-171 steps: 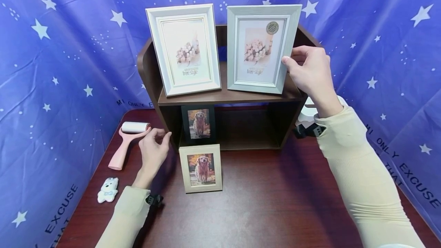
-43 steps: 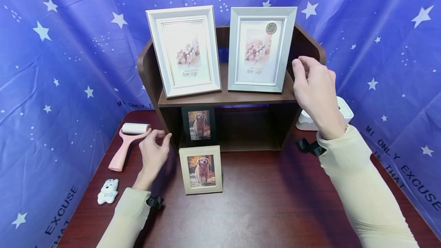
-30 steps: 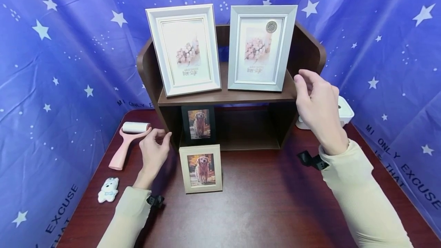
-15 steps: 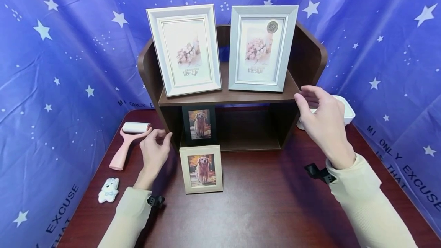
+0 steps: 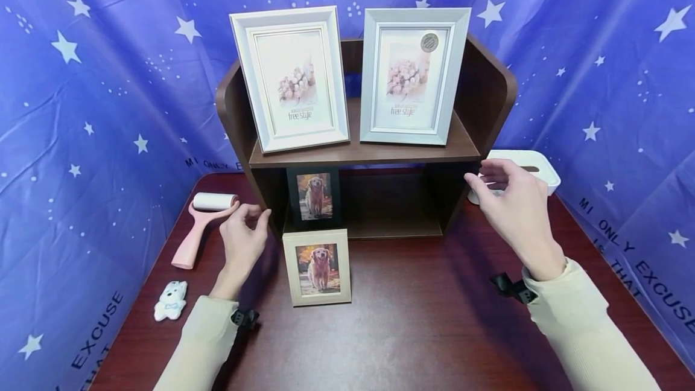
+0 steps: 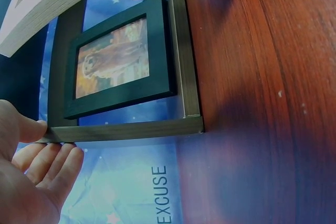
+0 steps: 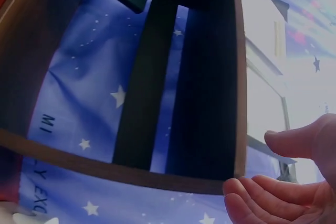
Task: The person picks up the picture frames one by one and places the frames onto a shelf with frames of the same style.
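Observation:
A dark brown two-tier shelf (image 5: 358, 152) stands on the table. On its left, my left hand (image 5: 242, 243) pinches the front edge of the side panel, thumb (image 6: 34, 128) on one face and fingers on the other. My right hand (image 5: 516, 207) is beside the right side panel, thumb and fingers apart around its front edge, holding nothing. In the right wrist view its fingertips (image 7: 233, 187) are right at the shelf's corner. On the upper tier lean a white photo frame (image 5: 247, 77) and a pale grey photo frame (image 5: 369, 77).
In the lower tier sits a black photo frame (image 5: 333, 198); a cream photo frame (image 5: 317, 301) stands before it. Left on the table (image 5: 402, 330) lie a pink lint roller (image 5: 190, 246) and a white bear figure (image 5: 171, 301). A white box (image 5: 548, 168) stands behind my right hand.
Earlier my right hand held the pale grey frame's edge. It has let go and moved down along the shelf's right side. The left hand has stayed in place.

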`<state>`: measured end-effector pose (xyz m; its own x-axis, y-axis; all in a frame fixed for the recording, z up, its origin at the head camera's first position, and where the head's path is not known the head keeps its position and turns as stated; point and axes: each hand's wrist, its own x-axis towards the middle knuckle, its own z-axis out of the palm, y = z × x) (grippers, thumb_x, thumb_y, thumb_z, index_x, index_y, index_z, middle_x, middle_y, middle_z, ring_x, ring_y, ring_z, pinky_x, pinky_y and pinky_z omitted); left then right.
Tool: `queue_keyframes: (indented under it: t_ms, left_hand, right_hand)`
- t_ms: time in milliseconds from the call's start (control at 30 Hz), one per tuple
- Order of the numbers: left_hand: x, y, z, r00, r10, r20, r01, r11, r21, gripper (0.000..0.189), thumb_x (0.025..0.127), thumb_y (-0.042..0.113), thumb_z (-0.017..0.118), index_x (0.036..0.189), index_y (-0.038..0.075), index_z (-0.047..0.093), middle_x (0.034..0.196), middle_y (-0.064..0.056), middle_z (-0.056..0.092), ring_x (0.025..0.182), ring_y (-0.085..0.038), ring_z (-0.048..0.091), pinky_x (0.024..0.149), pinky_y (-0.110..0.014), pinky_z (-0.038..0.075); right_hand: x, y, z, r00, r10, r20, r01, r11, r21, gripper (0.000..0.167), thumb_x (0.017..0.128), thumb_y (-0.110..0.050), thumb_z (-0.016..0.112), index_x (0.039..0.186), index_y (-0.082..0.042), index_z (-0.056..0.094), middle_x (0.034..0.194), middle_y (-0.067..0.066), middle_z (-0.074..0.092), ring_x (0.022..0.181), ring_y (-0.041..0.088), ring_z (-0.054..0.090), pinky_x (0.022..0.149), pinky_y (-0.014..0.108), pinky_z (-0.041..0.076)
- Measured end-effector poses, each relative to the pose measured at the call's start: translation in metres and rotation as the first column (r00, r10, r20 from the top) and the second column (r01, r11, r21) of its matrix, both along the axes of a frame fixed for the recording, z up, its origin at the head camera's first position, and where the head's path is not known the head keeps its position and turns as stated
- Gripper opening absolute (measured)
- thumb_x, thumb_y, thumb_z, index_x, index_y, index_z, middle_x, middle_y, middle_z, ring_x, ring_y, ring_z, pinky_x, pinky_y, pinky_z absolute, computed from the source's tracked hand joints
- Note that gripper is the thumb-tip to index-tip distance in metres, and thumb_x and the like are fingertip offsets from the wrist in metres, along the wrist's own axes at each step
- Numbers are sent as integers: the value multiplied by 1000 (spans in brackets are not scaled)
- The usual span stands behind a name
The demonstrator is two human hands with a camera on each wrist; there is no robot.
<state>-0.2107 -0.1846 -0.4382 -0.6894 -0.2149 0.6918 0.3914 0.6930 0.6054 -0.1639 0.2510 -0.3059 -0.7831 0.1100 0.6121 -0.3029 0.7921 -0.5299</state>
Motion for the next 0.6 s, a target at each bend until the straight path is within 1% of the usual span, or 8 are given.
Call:
queue_keyframes:
  t_ms: [33, 100, 133, 200, 267, 367, 500, 600]
  left_hand:
    - [0, 0, 0, 1000, 0, -2, 0, 1000, -2, 14, 80, 13, 76, 84, 1, 69, 75, -6, 69, 63, -19, 65, 59, -33, 49]
    - [0, 0, 0, 1000, -1, -8, 1, 1000, -4, 14, 80, 12, 76, 83, 1, 68, 75, -6, 69, 63, -19, 64, 59, -34, 49]
    - [0, 0, 0, 1000, -1, -10, 1, 1000, -6, 14, 80, 12, 76, 83, 1, 68, 75, -6, 69, 63, -19, 64, 59, -34, 49]
    - [-1, 0, 0, 1000, -3, -12, 3, 1000, -6, 13, 80, 12, 76, 83, 2, 68, 74, -6, 69, 63, -18, 64, 59, -33, 49]
    - [-1, 0, 0, 1000, -4, -13, 3, 1000, -4, 12, 80, 11, 76, 83, 2, 68, 74, -5, 69, 63, -17, 64, 59, -31, 48]
    - [-1, 0, 0, 1000, -3, -11, 2, 1000, -2, 12, 80, 11, 76, 83, 3, 68, 74, -4, 69, 63, -15, 64, 59, -27, 48]
    - [-1, 0, 0, 1000, 0, -8, 0, 1000, -1, 12, 80, 12, 76, 83, 3, 69, 75, -4, 70, 63, -15, 64, 60, -26, 47]
    - [-1, -1, -1, 1000, -2, -6, 2, 1000, -4, 12, 80, 12, 76, 83, 3, 69, 75, -4, 70, 63, -15, 64, 60, -26, 47]
  right_hand:
    - [0, 1, -2, 1000, -1, 5, 1, 1000, 1, 35, 85, -25, 73, 106, 2, 67, 86, 14, 70, 75, 25, 67, 65, 4, 38]
    - [0, 3, -5, 1000, -4, 11, 4, 1000, 7, 34, 85, -25, 72, 105, 2, 67, 85, 15, 70, 74, 27, 67, 71, 11, 40]
    - [0, 4, -7, 1000, -6, 14, 5, 1000, 9, 34, 85, -25, 72, 104, 2, 68, 85, 15, 70, 74, 28, 67, 75, 16, 40]
    - [0, 7, -10, 1000, -8, 17, 8, 1000, 11, 33, 85, -25, 73, 102, 3, 67, 84, 15, 69, 74, 29, 66, 83, 32, 39]
    - [-1, 10, -14, 1000, -10, 23, 9, 1000, 7, 33, 84, -24, 73, 101, 4, 67, 83, 16, 69, 74, 31, 66, 84, 44, 36]
    - [-2, 13, -20, 999, -13, 35, 13, 1000, 8, 33, 84, -24, 73, 101, 4, 67, 83, 17, 69, 74, 31, 65, 83, 47, 35]
    - [-4, 17, -30, 999, -21, 50, 19, 999, 28, 33, 85, -25, 72, 101, 4, 67, 82, 16, 69, 74, 31, 65, 79, 48, 34]
    - [-6, 18, -38, 998, -22, 59, 20, 999, 31, 33, 85, -25, 72, 99, 4, 67, 81, 16, 69, 72, 30, 65, 78, 47, 34]
